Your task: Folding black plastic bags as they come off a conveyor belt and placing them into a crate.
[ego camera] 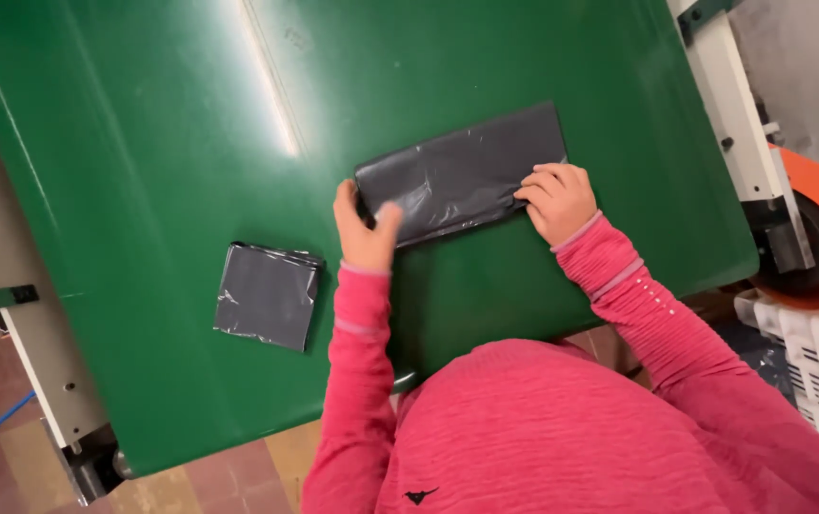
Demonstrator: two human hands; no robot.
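On the green surface (143,190), the left hand (364,233) pinches one end of a half-folded dark plastic bag (462,171), the right hand (557,198) presses flat on its other end, and a finished folded bag (267,293) lies nearby.

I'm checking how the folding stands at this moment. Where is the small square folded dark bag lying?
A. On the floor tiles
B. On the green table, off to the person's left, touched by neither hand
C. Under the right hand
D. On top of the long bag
B: the small square folded bag lies alone on the green table, while the left hand and right hand both rest on the long dark bag.
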